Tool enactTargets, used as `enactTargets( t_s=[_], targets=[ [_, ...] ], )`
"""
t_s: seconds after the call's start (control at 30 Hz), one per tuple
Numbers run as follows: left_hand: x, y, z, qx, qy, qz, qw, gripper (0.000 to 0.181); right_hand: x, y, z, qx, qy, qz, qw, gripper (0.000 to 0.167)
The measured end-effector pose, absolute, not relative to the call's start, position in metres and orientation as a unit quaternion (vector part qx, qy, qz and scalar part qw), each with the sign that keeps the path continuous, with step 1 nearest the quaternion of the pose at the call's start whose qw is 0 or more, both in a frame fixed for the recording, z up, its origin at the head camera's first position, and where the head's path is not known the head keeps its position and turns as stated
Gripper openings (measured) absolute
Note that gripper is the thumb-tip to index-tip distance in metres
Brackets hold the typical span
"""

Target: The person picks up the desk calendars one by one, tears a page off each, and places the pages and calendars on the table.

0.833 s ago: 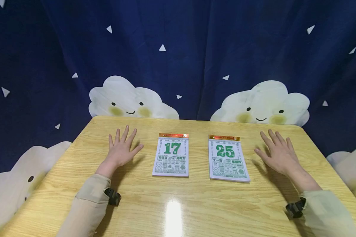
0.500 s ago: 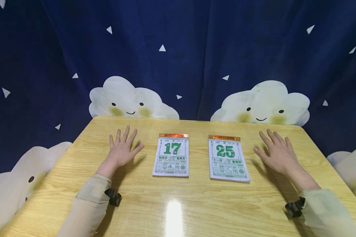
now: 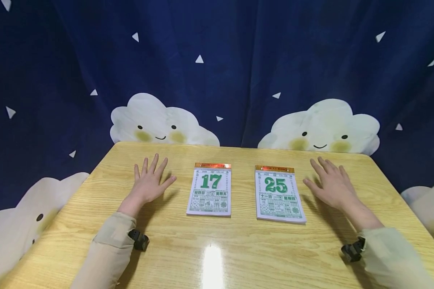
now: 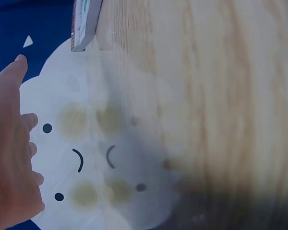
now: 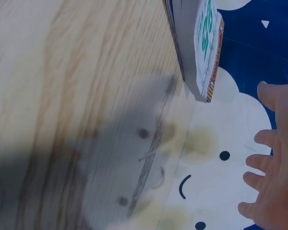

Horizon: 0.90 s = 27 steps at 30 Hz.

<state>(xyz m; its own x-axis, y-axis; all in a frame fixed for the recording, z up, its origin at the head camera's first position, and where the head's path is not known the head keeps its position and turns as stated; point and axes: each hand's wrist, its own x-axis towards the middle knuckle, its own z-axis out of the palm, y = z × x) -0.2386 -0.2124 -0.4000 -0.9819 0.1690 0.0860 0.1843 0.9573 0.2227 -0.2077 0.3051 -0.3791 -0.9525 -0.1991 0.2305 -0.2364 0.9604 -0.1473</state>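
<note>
Two tear-off calendar pads lie face up on the wooden table, a gap between them: one numbered 17 (image 3: 209, 192) on the left, one numbered 25 (image 3: 279, 196) on the right. The left hand (image 3: 148, 184), fingers spread, is over the table left of the 17 pad and holds nothing. Right of the 25 pad, the right hand (image 3: 332, 182) also has its fingers extended and touches neither pad. In the left wrist view a pad's edge (image 4: 86, 24) shows at the top, beyond the hand (image 4: 12, 158). The right wrist view shows the thick 25 pad (image 5: 197, 52) beside the hand (image 5: 283, 163).
A light wooden table (image 3: 173, 257) with rounded far corners carries a bright glare streak near its front. Behind it hangs a dark blue curtain (image 3: 224, 72) with white triangles and smiling clouds. Each wrist has a small black device, the left one (image 3: 139, 239) and the right one (image 3: 353, 249).
The right hand has moved a little to the left, closer to the 25 pad. The left hand and both pads lie as before, with only a slight shift of the whole head view.
</note>
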Motion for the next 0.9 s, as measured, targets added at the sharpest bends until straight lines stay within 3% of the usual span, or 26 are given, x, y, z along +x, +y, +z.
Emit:
enactTargets(
  t_s=[0.9],
  targets=[
    [-0.232,-0.194,-0.397,-0.102,-0.979,-0.177,0.000,0.078,-0.225,0.241,-0.380,0.148,-0.980,0.103,0.087,0.065]
  ],
)
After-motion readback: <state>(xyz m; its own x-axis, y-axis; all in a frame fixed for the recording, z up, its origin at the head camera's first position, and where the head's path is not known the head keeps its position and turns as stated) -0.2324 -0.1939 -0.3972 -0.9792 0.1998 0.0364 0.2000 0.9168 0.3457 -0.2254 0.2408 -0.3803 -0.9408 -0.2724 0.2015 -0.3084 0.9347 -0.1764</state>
